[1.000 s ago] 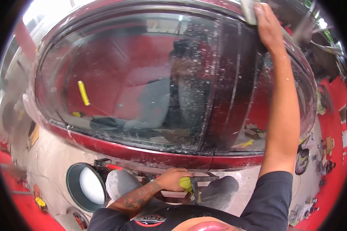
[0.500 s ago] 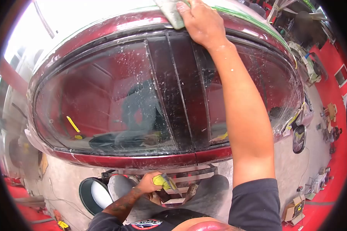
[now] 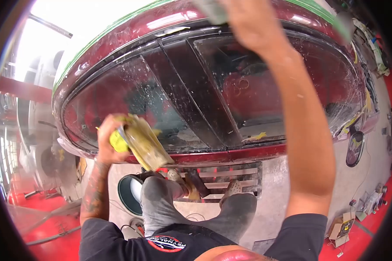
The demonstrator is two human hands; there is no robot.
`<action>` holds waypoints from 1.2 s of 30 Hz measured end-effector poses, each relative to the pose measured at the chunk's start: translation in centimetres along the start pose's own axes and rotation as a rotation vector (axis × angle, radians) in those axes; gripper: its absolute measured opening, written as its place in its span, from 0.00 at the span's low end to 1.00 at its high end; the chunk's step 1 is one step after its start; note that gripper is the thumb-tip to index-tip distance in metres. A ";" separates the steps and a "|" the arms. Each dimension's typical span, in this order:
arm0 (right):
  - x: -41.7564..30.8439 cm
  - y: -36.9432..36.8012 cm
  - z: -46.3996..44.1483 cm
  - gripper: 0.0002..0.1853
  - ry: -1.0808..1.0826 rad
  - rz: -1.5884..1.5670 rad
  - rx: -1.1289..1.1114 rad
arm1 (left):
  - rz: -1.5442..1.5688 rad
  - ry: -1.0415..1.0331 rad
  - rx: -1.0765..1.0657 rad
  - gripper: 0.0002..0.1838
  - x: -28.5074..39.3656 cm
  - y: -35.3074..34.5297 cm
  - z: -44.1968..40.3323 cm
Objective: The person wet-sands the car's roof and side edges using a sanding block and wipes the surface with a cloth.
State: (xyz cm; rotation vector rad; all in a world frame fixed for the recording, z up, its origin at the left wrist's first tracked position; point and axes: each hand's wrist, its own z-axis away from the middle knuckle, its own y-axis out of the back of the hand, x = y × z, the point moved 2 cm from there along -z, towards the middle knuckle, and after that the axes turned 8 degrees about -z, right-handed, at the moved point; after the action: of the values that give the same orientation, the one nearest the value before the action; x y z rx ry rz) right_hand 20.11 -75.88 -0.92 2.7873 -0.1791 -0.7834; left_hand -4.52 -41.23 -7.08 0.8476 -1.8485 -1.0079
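Observation:
My left hand [image 3: 111, 138] is raised in front of the side window, wrapped around a bright yellow piece [image 3: 118, 141] that looks like a sponge or cloth. A long, flat yellowish flap [image 3: 149, 145], blurred by motion, sticks out of the same grip to the right. My right arm stretches across the car, and my right hand [image 3: 252, 26], also smeared, is at the roof edge. Under its fingers is a grey-green pad [image 3: 212, 11], partly cut off by the top of the view. The car's dark red roof rail [image 3: 170, 21] lies below and beside it.
Wet-spotted side windows [image 3: 117, 91] and a black door pillar [image 3: 196, 87] face me. Green masking tape [image 3: 113, 24] runs along the roof. Below are a dark bucket [image 3: 125, 195], a slatted step [image 3: 246, 176] under my feet, and a side mirror [image 3: 356, 148] at right.
My left hand has risen from my lap to the window with the yellow piece, and the long flap now shows. My right hand has shifted right along the roof edge. The view has turned.

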 end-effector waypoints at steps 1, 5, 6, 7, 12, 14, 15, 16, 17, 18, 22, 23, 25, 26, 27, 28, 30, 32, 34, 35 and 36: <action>0.8 2.6 0.3 0.24 -0.068 0.056 0.013 | -0.004 -0.038 0.029 0.33 0.5 1.6 -2.2; 4.9 10.9 2.4 0.22 -0.313 0.296 0.099 | 0.182 -0.092 0.160 0.32 -2.4 3.8 -7.6; 6.0 11.4 2.7 0.20 -0.310 0.318 0.160 | 0.416 0.095 0.277 0.32 -2.8 3.4 -8.0; 7.1 11.9 3.3 0.21 -0.311 0.305 0.181 | 0.206 0.037 0.233 0.32 -2.9 4.2 -9.2; 9.1 11.5 4.7 0.21 -0.234 0.538 0.284 | 0.133 -0.088 0.205 0.26 -4.2 5.0 -12.5; 8.2 11.0 4.5 0.19 -0.065 0.585 0.330 | -0.166 0.269 0.230 0.11 -4.8 4.8 -11.6; 7.8 10.9 4.7 0.19 -0.085 0.565 0.328 | -0.206 0.279 0.226 0.11 -4.1 4.9 -12.1; 7.3 11.0 4.7 0.17 -0.138 0.552 0.316 | -0.190 0.275 0.214 0.11 -3.9 5.1 -12.4; 7.5 11.0 4.5 0.16 -0.185 0.542 0.302 | -0.176 0.271 0.209 0.11 -3.6 5.5 -12.6; 8.2 11.0 3.9 0.16 -0.197 0.528 0.298 | -0.167 0.274 0.201 0.11 -3.1 5.7 -12.7; 8.8 10.8 2.1 0.21 0.251 0.152 0.105 | -0.179 0.306 0.193 0.10 -2.5 5.9 -13.1; 8.5 11.0 2.1 0.20 0.279 0.047 0.066 | -0.181 0.306 0.195 0.10 -2.6 6.0 -13.3; 11.7 11.0 2.4 0.18 0.459 0.089 0.163 | -0.182 0.316 0.196 0.10 -2.8 5.8 -13.7; 12.2 11.4 2.9 0.18 0.457 0.091 0.164 | -0.186 0.316 0.196 0.10 -2.7 5.8 -13.8; 12.6 11.7 3.2 0.18 0.419 0.113 0.134 | -0.186 0.324 0.191 0.10 -2.4 5.9 -13.6; 12.8 12.1 3.4 0.18 0.380 0.134 0.104 | -0.187 0.326 0.191 0.10 -2.0 5.9 -13.5; 12.6 12.6 3.7 0.18 0.306 0.176 0.039 | -0.186 0.327 0.193 0.10 -1.7 5.9 -13.2; 11.4 13.1 4.6 0.18 0.278 0.198 -0.002 | -0.174 0.323 0.198 0.09 -1.6 5.9 -12.9; 9.2 12.8 6.8 0.14 0.272 1.014 0.124 | -0.150 0.309 0.208 0.09 -1.9 5.8 -12.5; 8.9 12.3 6.6 0.17 0.091 0.863 0.218 | -0.125 0.304 0.215 0.09 -2.3 5.7 -12.3; 8.5 11.8 6.2 0.20 -0.085 0.706 0.305 | -0.073 0.307 0.223 0.09 -3.5 5.6 -11.7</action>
State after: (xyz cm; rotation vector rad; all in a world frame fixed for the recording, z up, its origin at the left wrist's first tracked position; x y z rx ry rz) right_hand 23.47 -89.99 -7.16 2.6320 -1.3028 -0.7188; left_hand 6.53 -39.38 0.40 1.1429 -1.6933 -0.6770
